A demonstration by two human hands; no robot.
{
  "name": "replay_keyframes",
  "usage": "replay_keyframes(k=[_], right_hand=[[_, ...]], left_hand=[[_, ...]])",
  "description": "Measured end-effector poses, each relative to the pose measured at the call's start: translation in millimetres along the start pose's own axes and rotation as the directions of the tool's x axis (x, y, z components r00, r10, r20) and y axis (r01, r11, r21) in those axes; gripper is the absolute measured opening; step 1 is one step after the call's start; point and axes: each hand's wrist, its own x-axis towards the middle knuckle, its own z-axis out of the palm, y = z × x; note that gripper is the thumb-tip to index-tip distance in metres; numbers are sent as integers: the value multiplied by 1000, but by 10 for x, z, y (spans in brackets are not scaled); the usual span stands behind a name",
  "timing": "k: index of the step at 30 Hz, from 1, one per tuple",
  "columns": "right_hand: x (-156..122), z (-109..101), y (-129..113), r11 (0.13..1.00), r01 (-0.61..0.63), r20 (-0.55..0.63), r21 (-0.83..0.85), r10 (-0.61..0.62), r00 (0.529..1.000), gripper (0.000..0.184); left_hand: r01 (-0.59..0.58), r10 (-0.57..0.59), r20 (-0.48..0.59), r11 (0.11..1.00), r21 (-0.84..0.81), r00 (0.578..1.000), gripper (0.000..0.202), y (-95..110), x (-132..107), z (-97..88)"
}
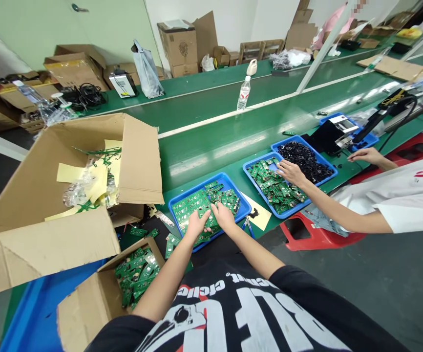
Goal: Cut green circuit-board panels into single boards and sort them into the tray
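My left hand and my right hand rest with their fingertips on a heap of green circuit boards in a blue plastic tray. Whether either hand pinches a board is hard to see. Below the tray, an open cardboard box holds more green boards. A few loose boards lie on the bench beside my left hand. Near my right hand are blue-handled cutters.
A co-worker's hand rests on boards in a second blue tray, next to a tray of black parts. A large cardboard box with yellow sheets stands left. A water bottle stands on the green bench beyond.
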Motion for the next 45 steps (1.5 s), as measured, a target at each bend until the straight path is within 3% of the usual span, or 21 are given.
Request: replay_keyframes(k=[3,6,11,17,23,29,32,35,38,41,45], right_hand=[[18,-17,50,997,67,-5,42,-67,998,33],[27,-5,80,995,85,-32,57,-83,996,31],[-15,64,87,999,32,-38,-10,-32,999,37],[-69,106,89,991,-30,-25,-129,27,999,38],[120,-119,255,990,-86,-18,-116,84,996,51],[206,-264,356,993,-76,-35,-95,73,997,54],[115,-233,366,999,-32,-74,35,35,997,53],[-20,-171,345,932,56,89,358,-94,992,50],[-139,-110,311,817,16,212,577,-169,963,47],[-201,-60,300,783,-28,200,622,-124,972,45],[-205,3,305,808,-24,191,589,-110,975,44]], left_hand=[[-7,8,49,1000,-17,999,42,-1,-24,-32],[-40,39,23,999,24,999,42,4,-45,-32],[-77,86,-59,988,136,995,36,-6,-51,24],[-25,50,-132,982,189,990,25,-86,-39,103],[-4,5,-10,996,91,1000,31,-197,-46,97],[21,-17,79,998,-51,997,39,-228,-141,239],[13,-4,87,995,-97,996,37,-219,-169,283],[-5,16,97,993,-117,995,35,-198,-166,298],[-13,24,109,995,-100,994,36,-174,-162,318],[6,-3,75,999,-35,997,38,-160,-172,337],[53,-51,-21,993,107,998,37,-132,-181,326]])
